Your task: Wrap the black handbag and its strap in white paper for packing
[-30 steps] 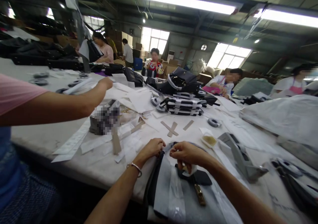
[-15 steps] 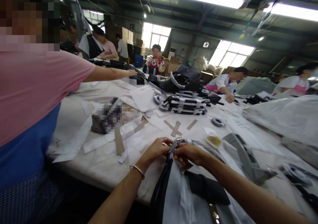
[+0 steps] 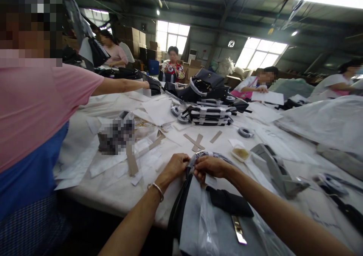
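A grey and black handbag (image 3: 193, 218) lies at the table's front edge, with clear plastic film, a black flap (image 3: 231, 203) and a gold clasp (image 3: 239, 229). Its wrapped handle (image 3: 211, 154) arches over the top. My left hand (image 3: 177, 167), with a bangle at the wrist, is closed at the left base of that handle. Opposite it, my right hand (image 3: 211, 168) pinches the same handle base, fingers curled. A small pale tag (image 3: 210, 180) hangs below my right fingers. The fingertips of both hands are partly hidden.
A grey tape dispenser (image 3: 279, 172) and a small dish (image 3: 240, 153) stand to the right. Grey strips (image 3: 195, 141) lie ahead, before stacked wrapped handles (image 3: 210, 115) and black bags (image 3: 202, 86). A co-worker in pink (image 3: 51, 104) reaches across on the left.
The view has shifted slightly, and more of the handbag's front and clasp shows. Both hands stay at the handle base. A co-worker at the far right now holds up a white sheet.
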The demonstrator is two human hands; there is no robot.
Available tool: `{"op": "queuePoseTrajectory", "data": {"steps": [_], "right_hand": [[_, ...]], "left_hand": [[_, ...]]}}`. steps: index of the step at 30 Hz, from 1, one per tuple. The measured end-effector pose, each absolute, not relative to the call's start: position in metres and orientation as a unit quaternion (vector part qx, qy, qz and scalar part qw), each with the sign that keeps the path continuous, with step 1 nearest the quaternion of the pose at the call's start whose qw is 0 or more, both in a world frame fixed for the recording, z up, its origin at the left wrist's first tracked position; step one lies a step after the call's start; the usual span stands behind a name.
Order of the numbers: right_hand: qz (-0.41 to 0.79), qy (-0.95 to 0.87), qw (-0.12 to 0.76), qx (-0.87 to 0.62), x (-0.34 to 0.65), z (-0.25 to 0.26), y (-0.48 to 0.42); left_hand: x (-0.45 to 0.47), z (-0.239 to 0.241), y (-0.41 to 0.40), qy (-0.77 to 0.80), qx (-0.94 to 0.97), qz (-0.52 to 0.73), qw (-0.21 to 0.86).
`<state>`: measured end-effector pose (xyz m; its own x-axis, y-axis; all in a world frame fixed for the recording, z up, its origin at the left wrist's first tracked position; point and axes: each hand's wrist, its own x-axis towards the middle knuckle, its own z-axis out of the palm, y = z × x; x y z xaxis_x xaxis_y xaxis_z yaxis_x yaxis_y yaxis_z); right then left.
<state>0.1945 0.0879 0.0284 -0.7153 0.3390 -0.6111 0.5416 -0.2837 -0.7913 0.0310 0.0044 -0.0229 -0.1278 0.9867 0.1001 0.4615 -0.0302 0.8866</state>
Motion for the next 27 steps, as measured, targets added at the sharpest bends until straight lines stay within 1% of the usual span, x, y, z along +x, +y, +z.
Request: {"op": "queuePoseTrajectory", "data": {"steps": [4, 7, 9, 12, 16, 21, 24, 27], "right_hand": [[-0.626, 0.670, 0.087, 0.390, 0.201, 0.046, 0.094], [-0.468, 0.783, 0.078, 0.402, 0.209, 0.058, 0.099], [-0.343, 0.846, 0.085, 0.399, 0.213, 0.062, 0.099], [-0.260, 0.883, 0.088, 0.382, 0.216, 0.061, 0.090], [-0.204, 0.902, 0.065, 0.376, 0.219, 0.058, 0.069], [-0.182, 0.912, 0.045, 0.365, 0.233, 0.057, 0.056], [-0.197, 0.893, 0.043, 0.402, 0.237, 0.057, 0.056], [-0.242, 0.867, 0.028, 0.436, 0.235, 0.054, 0.056]], "left_hand": [[0.032, -0.024, 0.002, 0.657, 0.577, 0.403, 0.270], [0.031, -0.022, 0.001, 0.669, 0.563, 0.404, 0.268], [0.031, -0.021, 0.003, 0.668, 0.550, 0.410, 0.288], [0.029, -0.021, 0.005, 0.649, 0.525, 0.424, 0.352], [0.027, -0.022, 0.005, 0.613, 0.482, 0.462, 0.422], [0.027, -0.018, 0.003, 0.579, 0.445, 0.505, 0.459], [0.028, -0.016, 0.002, 0.565, 0.436, 0.520, 0.469], [0.028, -0.016, 0.002, 0.555, 0.432, 0.531, 0.473]]}}
